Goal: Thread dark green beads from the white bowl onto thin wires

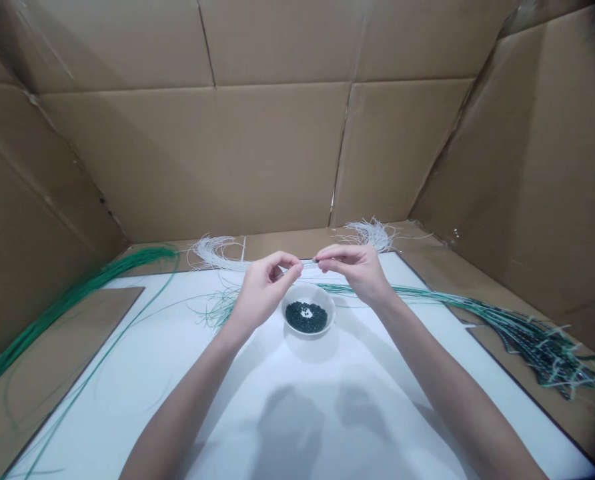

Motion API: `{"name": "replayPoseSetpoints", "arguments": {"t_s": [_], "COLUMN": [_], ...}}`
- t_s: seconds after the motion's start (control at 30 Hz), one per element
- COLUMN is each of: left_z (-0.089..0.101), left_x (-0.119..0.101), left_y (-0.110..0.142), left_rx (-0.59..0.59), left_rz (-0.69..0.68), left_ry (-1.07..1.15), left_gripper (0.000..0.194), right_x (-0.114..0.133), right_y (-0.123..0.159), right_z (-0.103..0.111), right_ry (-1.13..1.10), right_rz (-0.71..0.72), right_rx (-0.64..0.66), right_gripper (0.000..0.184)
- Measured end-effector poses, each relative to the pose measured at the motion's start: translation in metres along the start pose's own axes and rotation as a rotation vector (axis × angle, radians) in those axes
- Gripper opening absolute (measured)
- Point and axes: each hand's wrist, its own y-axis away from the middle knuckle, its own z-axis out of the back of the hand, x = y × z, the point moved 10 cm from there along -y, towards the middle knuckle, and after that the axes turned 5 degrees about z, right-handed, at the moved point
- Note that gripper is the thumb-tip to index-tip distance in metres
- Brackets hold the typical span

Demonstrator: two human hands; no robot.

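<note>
Above a small white bowl [307, 292], my left hand [265, 287] and my right hand [355, 270] face each other with a small gap between them. A pinch of the left thumb and index finger closes on what looks like a thin cord, only faintly visible. Between the right thumb and fingertips sits a tiny dark bead [316, 261]. Many similar dark green beads [305, 321] lie in the bowl, with a pale patch of its bottom showing in the middle.
A green cord bundle [92, 280] runs along the left side. White cord bundles [217, 252] lie at the back. Beaded green strands [537, 343] stretch across to the right edge of the white board [377, 427]. Cardboard walls [277, 153] enclose the back and sides.
</note>
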Motion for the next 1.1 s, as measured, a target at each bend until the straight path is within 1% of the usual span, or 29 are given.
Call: {"name": "replayPoseSetpoints", "arguments": {"t_s": [0.27,0.47,0.73,1.1], "left_z": [-0.005,-0.004,0.004,0.003], "left_x": [0.005,0.007,-0.005,-0.021], "left_y": [-0.004,-0.004,-0.001,0.007], "left_rx": [0.02,-0.038,-0.155,-0.223], "left_rz": [-0.011,-0.039,-0.104,-0.239], "left_ry": [0.005,-0.051,-0.238,-0.362], "left_gripper": [0.022,0.022,0.017,0.013], "right_x": [-0.009,-0.014,-0.007,-0.012], "right_y": [0.001,0.0,0.0,-0.001], "right_z": [0.004,0.004,0.001,0.0], "right_ry": [0.013,-0.005,0.086,0.092], "right_rz": [-0.046,-0.069,-0.068,-0.072], "right_rx": [-0.045,-0.045,-0.03,-0.014], "right_gripper": [0.008,0.01,0.006,0.012]}}
